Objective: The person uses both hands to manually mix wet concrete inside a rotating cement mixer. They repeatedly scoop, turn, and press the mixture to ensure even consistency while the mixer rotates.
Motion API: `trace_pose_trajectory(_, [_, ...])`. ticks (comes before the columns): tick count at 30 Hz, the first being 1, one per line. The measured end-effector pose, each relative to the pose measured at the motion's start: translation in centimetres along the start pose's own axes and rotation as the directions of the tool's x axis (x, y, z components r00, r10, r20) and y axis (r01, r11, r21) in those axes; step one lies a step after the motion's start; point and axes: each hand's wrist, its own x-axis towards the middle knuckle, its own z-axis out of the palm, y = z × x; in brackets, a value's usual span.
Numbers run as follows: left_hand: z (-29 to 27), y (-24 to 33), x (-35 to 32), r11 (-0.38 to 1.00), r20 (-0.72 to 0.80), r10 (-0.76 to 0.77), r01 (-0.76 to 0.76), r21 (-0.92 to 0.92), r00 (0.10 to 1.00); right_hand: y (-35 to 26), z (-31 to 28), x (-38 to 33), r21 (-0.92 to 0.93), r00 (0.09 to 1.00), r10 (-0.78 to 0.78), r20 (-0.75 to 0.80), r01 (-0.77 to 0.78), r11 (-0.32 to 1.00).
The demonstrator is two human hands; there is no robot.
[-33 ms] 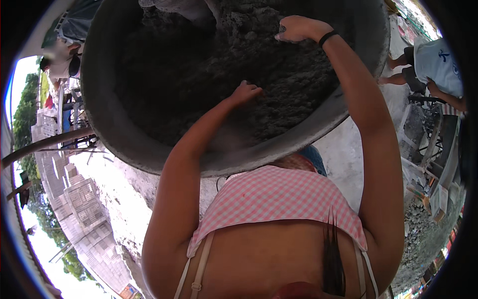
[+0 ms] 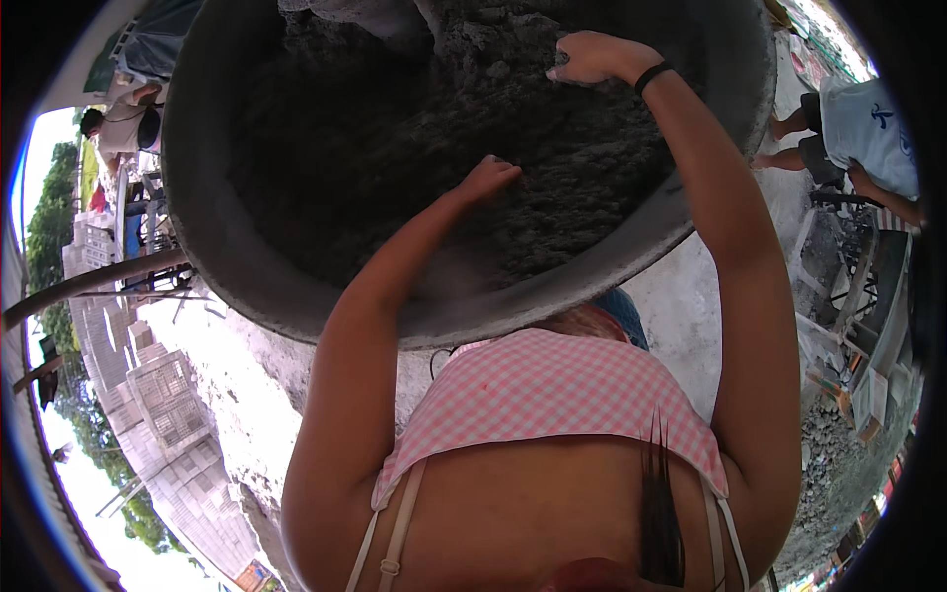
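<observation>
A large round grey mixing drum (image 2: 237,301) with a thick rim opens in front of me. Dark, crumbly grey mortar-like mix (image 2: 582,178) fills its inside, and a paler grey lump (image 2: 365,20) shows at the top. My right hand (image 2: 600,57), with a black band at the wrist, is over the far right of the mix, fingers curled and closed. Lower and nearer the middle, my left hand (image 2: 490,180) is closed too, its fingers bent inward over the mix. What either hand holds, if anything, is hidden.
Stacked grey concrete blocks (image 2: 170,405) stand at the left, with a curved pole (image 2: 94,286) reaching the drum. One person (image 2: 123,126) is at the far left; another, in a light blue shirt (image 2: 868,123), is at the right. Boards (image 2: 873,390) and gravel (image 2: 829,444) lie lower right.
</observation>
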Motion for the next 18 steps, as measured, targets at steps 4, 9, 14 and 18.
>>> trace_pose_trajectory(4, [1.3, 3.2, -0.3, 0.982, -0.176, -0.125, 0.097, -0.161, 0.976, -1.1, 0.0, -1.1, 0.010, 1.000, -0.010, 0.000, 0.010, 1.000])
trace_pose_trajectory(9, [-1.5, 6.7, -0.2, 0.911, 0.120, -0.299, 0.321, -0.260, 0.947, -0.3, 0.3, -1.3, -0.003, 1.000, 0.002, -0.011, -0.002, 1.000])
trace_pose_trajectory(14, [-0.9, 6.0, -0.8, 0.951, 0.175, -0.117, 0.161, -0.263, 0.978, -0.3, 0.2, -0.8, -0.006, 1.000, 0.004, -0.011, -0.004, 1.000])
trace_pose_trajectory(18, [-0.8, 6.2, -2.0, 0.953, 0.310, -0.005, 0.098, -0.285, 0.951, 0.3, 0.7, -0.1, 0.000, 0.999, -0.005, -0.032, 0.005, 1.000])
